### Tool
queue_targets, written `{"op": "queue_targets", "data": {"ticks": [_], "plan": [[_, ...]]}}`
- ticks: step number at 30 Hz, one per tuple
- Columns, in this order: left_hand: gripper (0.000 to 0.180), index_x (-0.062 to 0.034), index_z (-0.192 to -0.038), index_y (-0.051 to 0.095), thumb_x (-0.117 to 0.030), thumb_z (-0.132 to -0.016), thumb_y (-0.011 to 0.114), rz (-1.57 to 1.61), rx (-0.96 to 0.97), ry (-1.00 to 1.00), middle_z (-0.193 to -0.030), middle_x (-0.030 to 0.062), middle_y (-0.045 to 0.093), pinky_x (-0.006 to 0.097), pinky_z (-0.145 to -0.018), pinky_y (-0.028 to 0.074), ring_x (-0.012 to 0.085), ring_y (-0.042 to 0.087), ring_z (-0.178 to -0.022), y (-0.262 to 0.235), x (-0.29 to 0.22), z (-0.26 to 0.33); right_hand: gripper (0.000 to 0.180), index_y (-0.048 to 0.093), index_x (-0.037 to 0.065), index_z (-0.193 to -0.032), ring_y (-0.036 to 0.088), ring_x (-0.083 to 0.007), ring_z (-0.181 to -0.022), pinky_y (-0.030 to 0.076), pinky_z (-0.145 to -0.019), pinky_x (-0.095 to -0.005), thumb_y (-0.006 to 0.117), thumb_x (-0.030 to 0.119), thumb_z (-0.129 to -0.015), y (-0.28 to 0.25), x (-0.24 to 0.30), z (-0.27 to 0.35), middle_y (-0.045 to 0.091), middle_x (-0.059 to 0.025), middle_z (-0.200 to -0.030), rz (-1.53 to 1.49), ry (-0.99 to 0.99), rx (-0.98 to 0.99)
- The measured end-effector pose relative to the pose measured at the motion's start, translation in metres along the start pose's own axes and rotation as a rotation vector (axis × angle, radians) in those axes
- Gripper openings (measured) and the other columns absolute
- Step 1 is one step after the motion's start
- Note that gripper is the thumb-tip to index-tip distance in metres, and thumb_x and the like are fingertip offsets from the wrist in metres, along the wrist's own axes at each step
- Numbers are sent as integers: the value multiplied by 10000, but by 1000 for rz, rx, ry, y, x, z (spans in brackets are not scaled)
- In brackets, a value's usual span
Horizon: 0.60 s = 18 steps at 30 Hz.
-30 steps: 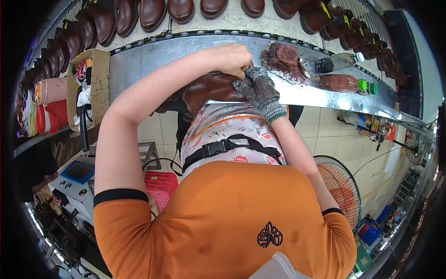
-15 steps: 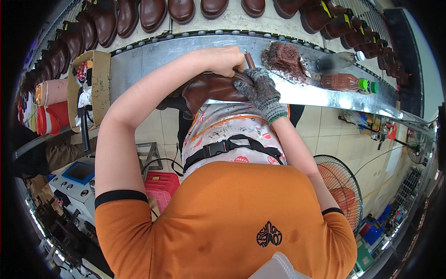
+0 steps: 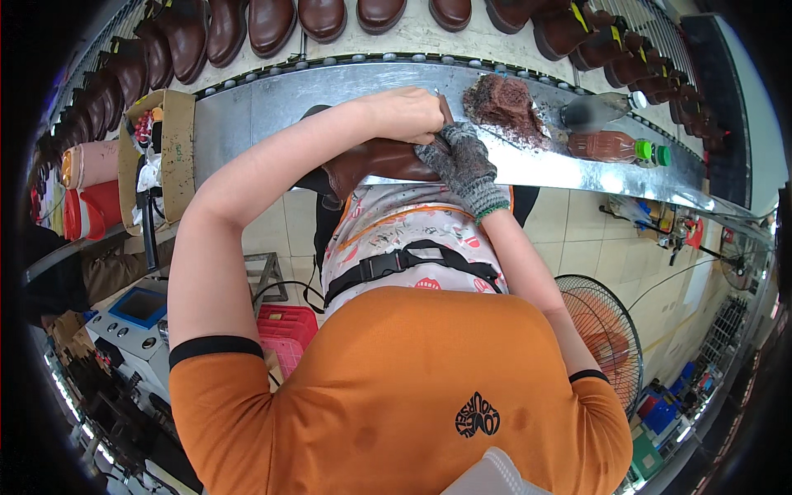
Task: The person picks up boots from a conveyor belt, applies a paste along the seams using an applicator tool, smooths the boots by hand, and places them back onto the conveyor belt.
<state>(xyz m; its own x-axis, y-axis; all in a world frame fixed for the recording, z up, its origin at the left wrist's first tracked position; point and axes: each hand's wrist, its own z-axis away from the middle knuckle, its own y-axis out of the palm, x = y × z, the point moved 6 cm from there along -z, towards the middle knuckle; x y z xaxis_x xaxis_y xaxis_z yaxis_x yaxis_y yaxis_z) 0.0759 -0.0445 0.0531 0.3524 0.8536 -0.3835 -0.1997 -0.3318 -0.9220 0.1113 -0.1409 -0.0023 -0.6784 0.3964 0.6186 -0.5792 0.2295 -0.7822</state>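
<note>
A brown leather boot [image 3: 384, 161] lies on its side at the bench's near edge, in front of my apron. My right hand [image 3: 464, 161], in a grey knitted glove, is closed around its right end. My left hand [image 3: 412, 115] is bare and closed in a fist just above the boot, beside the gloved fingers. What its fingers hold, if anything, is hidden. A narrow brown piece [image 3: 445, 110] sticks up between the two hands; whether it is held I cannot tell. Part of the boot is covered by my left forearm.
A dark-stained reddish-brown lump [image 3: 502, 101] sits right of my hands. Beyond it lie a bottle of brown liquid [image 3: 606, 146] and a dark bottle [image 3: 596, 111]. An open cardboard box [image 3: 177, 157] stands left. Brown boots [image 3: 322, 18] line the rack behind the metal bench [image 3: 223, 124].
My left hand has shifted slightly right and down toward the gloved hand, its fingers now more tucked in. The boot and my right hand have barely moved.
</note>
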Motion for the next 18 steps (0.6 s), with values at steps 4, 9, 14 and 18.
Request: {"op": "queue_targets", "data": {"ticks": [4,9,14,18], "plan": [[120,2,-749,633,-113,-723,618,38,4,-16,-719,163,618,427,-679,496,343,622,-753,8,11,12,394,655,106,-985,581,-342,-889,468,-783,-444,640,448,-790,-7,9,-1,631,-177,-896,4,8,2],[146,4,-846,653,-82,-743,596,-24,6,-140,-836,160,653,405,-761,502,336,626,-865,16,34,31,395,656,115,-1001,577,-334,-914,471,-805,-442,635,451,-794,-5,5,4,605,-177,-922,-6,18,20],[440,-13,-1106,616,-365,-849,556,531,64,-538,-1047,214,634,396,-875,464,346,612,-967,44,44,49,426,646,85,-1025,575,-332,-926,465,-808,-437,635,445,-797,-1,5,8,607,-176,-953,15,100,25],[626,-10,-1061,618,-575,-796,575,430,178,-572,-948,240,639,423,-819,463,378,604,-937,49,37,46,456,638,72,-1056,570,-335,-957,460,-812,-436,633,450,-800,-5,13,15,614,-177,-962,26,92,21]]}}
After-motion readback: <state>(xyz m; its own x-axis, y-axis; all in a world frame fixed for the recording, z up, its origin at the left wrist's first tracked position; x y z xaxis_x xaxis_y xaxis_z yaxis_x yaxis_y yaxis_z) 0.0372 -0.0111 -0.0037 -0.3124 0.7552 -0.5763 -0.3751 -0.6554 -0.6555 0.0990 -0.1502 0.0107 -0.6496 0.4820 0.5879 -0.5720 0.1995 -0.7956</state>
